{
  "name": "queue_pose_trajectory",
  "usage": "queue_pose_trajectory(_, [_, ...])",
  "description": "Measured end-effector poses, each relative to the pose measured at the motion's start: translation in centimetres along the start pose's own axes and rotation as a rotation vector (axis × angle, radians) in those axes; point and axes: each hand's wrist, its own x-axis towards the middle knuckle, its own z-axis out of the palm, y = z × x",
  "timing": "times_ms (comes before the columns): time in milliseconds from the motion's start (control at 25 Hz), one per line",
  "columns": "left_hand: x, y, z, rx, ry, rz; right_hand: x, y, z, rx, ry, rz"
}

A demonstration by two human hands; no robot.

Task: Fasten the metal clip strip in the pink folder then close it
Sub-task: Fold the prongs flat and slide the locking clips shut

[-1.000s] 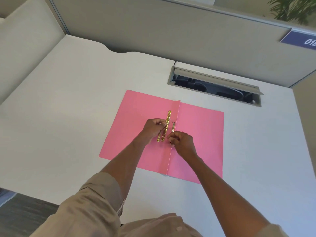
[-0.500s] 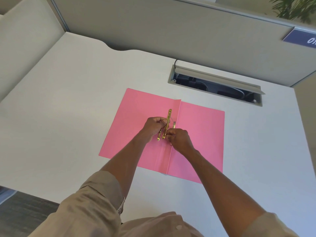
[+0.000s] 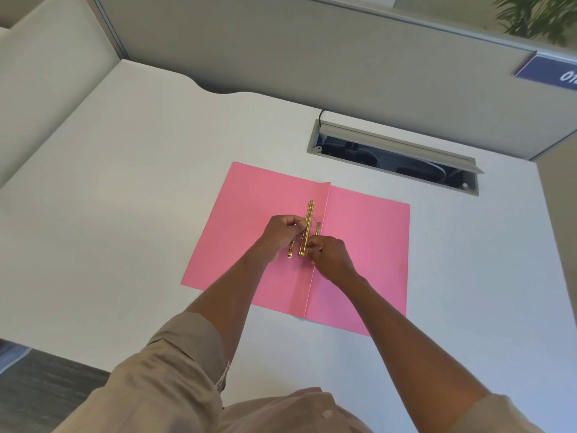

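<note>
Pink folder (image 3: 256, 232) lying open flat on white desk (image 3: 125, 182). Left hand (image 3: 282, 232) pinching gold metal clip strip (image 3: 306, 228) just left of the fold, grip closed around it. Right hand (image 3: 327, 254) curled shut on the strip's near end.

Bare white desk (image 3: 125, 214) wide open left of the pink folder (image 3: 368, 245), also a clear band on the right and along the near edge. Behind the folder, open cable tray (image 3: 396, 157) with raised lid, close to the folder's far right corner. Grey partition (image 3: 281, 57) closing off the far side, side panel (image 3: 40, 89) closing the left. Folder middle crowded: left hand (image 3: 281, 234) and right hand (image 3: 327, 256) both on the gold clip strip (image 3: 307, 226) by the fold, forearms crossing the near folder edge
</note>
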Motion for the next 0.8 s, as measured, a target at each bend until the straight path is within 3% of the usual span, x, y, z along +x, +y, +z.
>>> queue_pose_trajectory(280, [-0.1,0.2,0.3,0.101,0.008,0.002,-1.4,1.1,-0.8,0.204,0.172,0.128])
queue_pose_trajectory(480, [-0.1,0.6,0.7,0.233,0.009,0.030,-0.8,0.7,-1.0,0.267,0.121,0.198])
queue_pose_trajectory(800, [-0.6,0.7,2.1,0.590,0.071,0.159,0.0,1.0,-0.6,0.114,0.116,0.241])
